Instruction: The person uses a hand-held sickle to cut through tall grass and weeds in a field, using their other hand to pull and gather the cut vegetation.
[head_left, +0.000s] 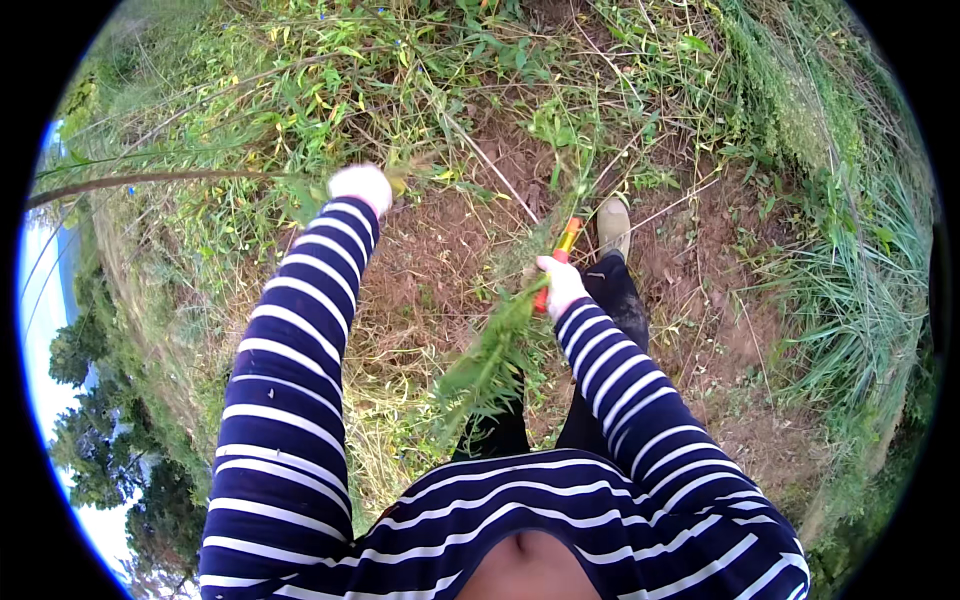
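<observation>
My right hand (564, 286), in a white glove, is closed around the orange and yellow handle (568, 236) of a hand tool. Its working end cannot be made out among the plants. A leafy green weed (487, 352) hangs beside this hand toward my legs; whether the fingers also grip it is unclear. Further forward on the left, my left hand (362, 187) is gloved in white and blurred. Close to it ends a thick brown stem (172, 177) that arches in from the left. Blurred leaves surround that hand, and its fingers are hidden.
Reddish soil (427, 240) with dry stalks and cut grass lies between my arms. Dense green weeds (322, 105) grow ahead, and long grass (862, 277) leans in from the right. My shoe (614, 227) stands just beyond the tool. Trees (97, 420) rise at far left.
</observation>
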